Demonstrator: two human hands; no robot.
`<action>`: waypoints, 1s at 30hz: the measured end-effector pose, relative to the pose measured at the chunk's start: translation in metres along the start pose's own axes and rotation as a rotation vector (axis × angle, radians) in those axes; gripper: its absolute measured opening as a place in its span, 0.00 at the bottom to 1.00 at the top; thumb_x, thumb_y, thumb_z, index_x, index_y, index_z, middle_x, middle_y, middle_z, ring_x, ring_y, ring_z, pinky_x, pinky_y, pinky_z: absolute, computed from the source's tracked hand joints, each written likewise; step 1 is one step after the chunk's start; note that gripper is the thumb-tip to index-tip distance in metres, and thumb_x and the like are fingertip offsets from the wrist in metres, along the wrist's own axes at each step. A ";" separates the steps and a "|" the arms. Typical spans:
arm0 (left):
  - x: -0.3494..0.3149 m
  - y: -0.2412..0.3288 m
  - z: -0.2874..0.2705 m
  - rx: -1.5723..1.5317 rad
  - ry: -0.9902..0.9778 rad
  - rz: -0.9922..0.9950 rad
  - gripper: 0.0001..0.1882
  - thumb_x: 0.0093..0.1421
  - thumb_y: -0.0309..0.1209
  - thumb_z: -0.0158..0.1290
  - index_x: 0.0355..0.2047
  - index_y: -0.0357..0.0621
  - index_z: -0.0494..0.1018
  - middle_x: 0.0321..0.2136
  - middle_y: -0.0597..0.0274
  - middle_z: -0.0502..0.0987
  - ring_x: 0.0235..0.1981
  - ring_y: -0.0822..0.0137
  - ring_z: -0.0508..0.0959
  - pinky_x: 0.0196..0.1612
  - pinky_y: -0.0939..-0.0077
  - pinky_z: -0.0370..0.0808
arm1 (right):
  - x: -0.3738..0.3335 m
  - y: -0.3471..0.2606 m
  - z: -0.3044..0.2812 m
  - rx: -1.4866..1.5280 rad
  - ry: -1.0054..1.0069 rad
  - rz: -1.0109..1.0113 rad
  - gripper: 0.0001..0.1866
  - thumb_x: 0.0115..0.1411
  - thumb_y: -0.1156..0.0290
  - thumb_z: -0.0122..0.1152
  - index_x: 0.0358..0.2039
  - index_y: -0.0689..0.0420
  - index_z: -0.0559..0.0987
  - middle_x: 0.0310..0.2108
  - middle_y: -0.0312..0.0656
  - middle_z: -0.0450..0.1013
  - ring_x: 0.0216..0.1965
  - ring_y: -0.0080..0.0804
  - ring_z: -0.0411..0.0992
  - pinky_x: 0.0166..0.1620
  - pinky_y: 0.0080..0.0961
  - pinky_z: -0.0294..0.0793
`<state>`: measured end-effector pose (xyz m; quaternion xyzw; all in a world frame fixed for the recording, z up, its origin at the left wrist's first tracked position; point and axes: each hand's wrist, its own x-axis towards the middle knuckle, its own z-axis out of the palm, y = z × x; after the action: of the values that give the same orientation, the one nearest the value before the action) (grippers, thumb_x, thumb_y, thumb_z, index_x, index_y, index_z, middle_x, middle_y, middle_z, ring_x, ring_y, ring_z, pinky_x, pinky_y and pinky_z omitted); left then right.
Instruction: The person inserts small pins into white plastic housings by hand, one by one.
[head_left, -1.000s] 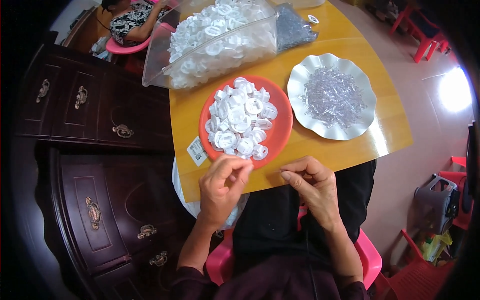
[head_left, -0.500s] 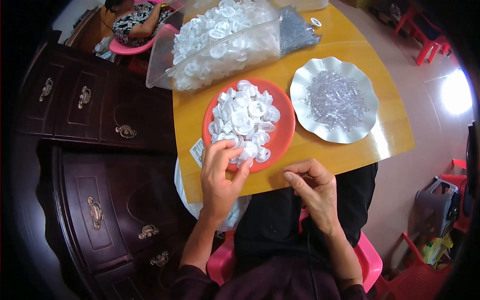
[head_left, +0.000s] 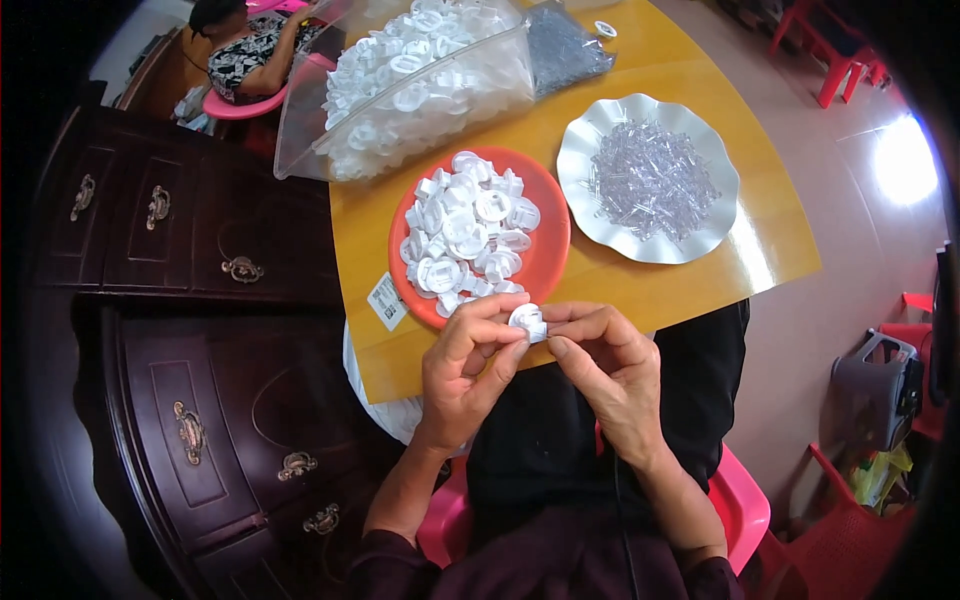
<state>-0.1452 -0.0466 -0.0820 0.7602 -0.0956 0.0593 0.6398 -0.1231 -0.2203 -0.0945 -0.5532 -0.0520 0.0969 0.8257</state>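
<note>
Between my hands, just off the near rim of an orange-red plate (head_left: 556,255), is a small round white plastic part (head_left: 526,318). My left hand (head_left: 465,370) pinches its left side with thumb and fingers. My right hand (head_left: 615,380) is closed in a pinch against the part's right side; whatever sits between those fingertips is too small to make out. Many similar white parts (head_left: 465,225) are heaped on the plate. To its right, a white wavy-rimmed dish (head_left: 572,170) holds a pile of small clear plastic pieces (head_left: 660,185).
A large clear bin (head_left: 440,125) full of white parts stands at the table's far side, beside a bag of dark pieces (head_left: 568,48) and a loose white part (head_left: 605,29). A label (head_left: 388,300) lies left of the plate. Dark drawers (head_left: 170,250) flank the table; another person (head_left: 255,55) sits beyond.
My left hand has taken a white part from the plate and brought it nearer me. My right hand has moved left and up to meet it. The view has shifted slightly.
</note>
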 end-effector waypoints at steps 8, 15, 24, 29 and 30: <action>-0.002 -0.003 0.004 -0.346 0.061 -0.185 0.18 0.62 0.14 0.52 0.52 0.34 0.67 0.57 0.45 0.69 0.54 0.64 0.74 0.58 0.71 0.72 | 0.001 0.003 0.002 0.012 0.009 -0.011 0.04 0.61 0.81 0.62 0.36 0.66 0.77 0.44 0.43 0.78 0.37 0.17 0.74 0.42 0.17 0.76; -0.003 -0.006 0.002 -0.368 0.067 -0.193 0.18 0.62 0.14 0.52 0.53 0.34 0.68 0.56 0.45 0.71 0.53 0.65 0.75 0.59 0.71 0.72 | 0.002 0.003 0.003 -0.041 0.011 -0.046 0.04 0.61 0.81 0.62 0.37 0.66 0.78 0.42 0.42 0.78 0.37 0.17 0.74 0.41 0.16 0.76; -0.005 -0.009 0.000 -0.387 0.039 -0.171 0.18 0.62 0.14 0.53 0.53 0.35 0.69 0.56 0.47 0.72 0.54 0.65 0.76 0.59 0.71 0.72 | 0.000 0.004 0.002 -0.027 0.017 -0.008 0.04 0.61 0.81 0.62 0.37 0.66 0.78 0.41 0.43 0.79 0.36 0.16 0.74 0.40 0.15 0.75; -0.004 -0.013 -0.002 -0.441 0.015 -0.143 0.19 0.61 0.15 0.55 0.52 0.35 0.71 0.54 0.50 0.72 0.55 0.65 0.74 0.59 0.72 0.72 | -0.001 0.001 0.002 -0.029 0.013 0.003 0.04 0.61 0.80 0.62 0.37 0.66 0.78 0.41 0.42 0.80 0.35 0.16 0.74 0.40 0.15 0.75; -0.004 -0.014 -0.003 -0.441 0.003 -0.111 0.19 0.60 0.15 0.56 0.52 0.35 0.71 0.54 0.51 0.72 0.55 0.65 0.74 0.59 0.72 0.72 | -0.001 0.000 0.002 -0.017 0.010 0.007 0.04 0.61 0.80 0.62 0.37 0.65 0.78 0.41 0.42 0.80 0.35 0.16 0.74 0.40 0.15 0.75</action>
<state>-0.1455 -0.0416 -0.0956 0.6059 -0.0635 0.0029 0.7930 -0.1244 -0.2187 -0.0933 -0.5610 -0.0469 0.0966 0.8208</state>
